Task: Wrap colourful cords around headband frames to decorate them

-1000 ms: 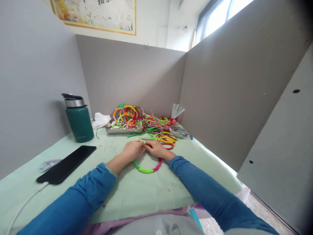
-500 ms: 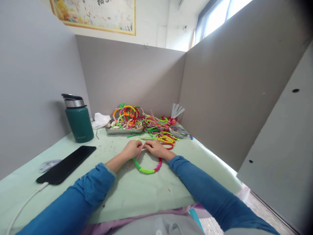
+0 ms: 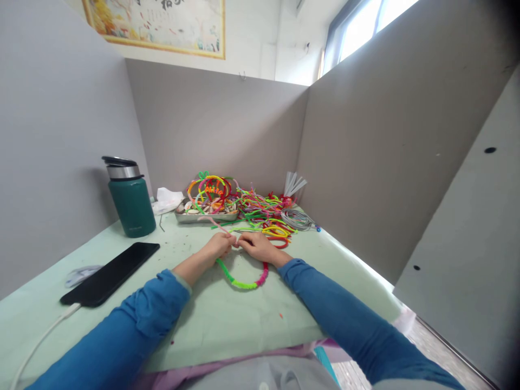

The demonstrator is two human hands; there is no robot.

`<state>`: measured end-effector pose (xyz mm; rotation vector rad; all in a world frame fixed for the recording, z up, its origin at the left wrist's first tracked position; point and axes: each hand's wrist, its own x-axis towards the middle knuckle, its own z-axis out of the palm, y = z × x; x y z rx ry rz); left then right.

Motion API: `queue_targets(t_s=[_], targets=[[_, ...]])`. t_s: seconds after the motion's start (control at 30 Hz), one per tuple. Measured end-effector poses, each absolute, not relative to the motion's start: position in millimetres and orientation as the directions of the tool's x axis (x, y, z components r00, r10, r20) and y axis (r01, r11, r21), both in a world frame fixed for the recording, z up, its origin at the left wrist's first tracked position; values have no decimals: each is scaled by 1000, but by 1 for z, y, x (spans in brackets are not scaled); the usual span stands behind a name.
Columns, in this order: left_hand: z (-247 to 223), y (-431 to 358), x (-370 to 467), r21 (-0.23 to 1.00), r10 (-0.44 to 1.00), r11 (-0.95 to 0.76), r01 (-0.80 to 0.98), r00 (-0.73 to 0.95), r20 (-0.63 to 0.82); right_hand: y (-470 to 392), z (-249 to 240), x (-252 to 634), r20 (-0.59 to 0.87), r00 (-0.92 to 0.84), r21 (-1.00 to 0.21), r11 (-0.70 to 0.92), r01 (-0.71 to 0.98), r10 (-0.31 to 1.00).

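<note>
Between my hands is a ring wrapped in fuzzy pipe cleaner (image 3: 244, 285), green on the left, lime at the bottom and magenta on the right. My left hand (image 3: 220, 246) is closed at the ring's upper left, and a pale pink pipe cleaner (image 3: 217, 223) sticks out from its fingers toward the back left. My right hand (image 3: 258, 246) pinches the ring's far side, its fingertips close against the left ones. The far part of the ring is hidden behind both hands.
A metal tray (image 3: 207, 218) holds colourful rings and small pieces. Beside it lie a heap of pipe cleaners (image 3: 264, 206) and a grey wire coil (image 3: 298, 219). At left stand a green bottle (image 3: 132, 206) and a cabled phone (image 3: 111, 273). Grey partitions (image 3: 219, 114) enclose the table.
The pink pipe cleaner's free end has swung from below my left hand up to the far left. My left hand has turned slightly; my right hand has hardly moved.
</note>
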<state>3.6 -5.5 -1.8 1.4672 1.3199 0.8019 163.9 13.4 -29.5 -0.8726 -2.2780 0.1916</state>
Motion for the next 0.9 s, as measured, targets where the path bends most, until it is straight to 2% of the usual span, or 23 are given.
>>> queue_targets(t_s=[0.13,0.33,0.43,0.57,0.63,0.73,0.9], targets=[[-5,-2,3,895,980,9,446,173,-96,13,-30,163,552,-564,-336,782,524,615],[-13,10,-4,681,985,-147,718,169,34,14,-31,162,534,-576,-322,779,538,618],[-12,10,-5,601,980,-194,775,178,87,15,-31,162,530,-557,-339,762,552,640],[-7,6,-6,525,960,-260,810,160,228,16,-31,161,534,-519,-366,736,570,667],[-5,5,-5,513,944,-298,805,169,285,17,-31,162,538,-493,-378,719,583,683],[-5,4,-6,557,928,-336,760,166,332,20,-32,162,544,-454,-397,693,602,706],[-8,5,-7,611,919,-368,701,176,352,23,-33,163,539,-427,-422,672,609,726]])
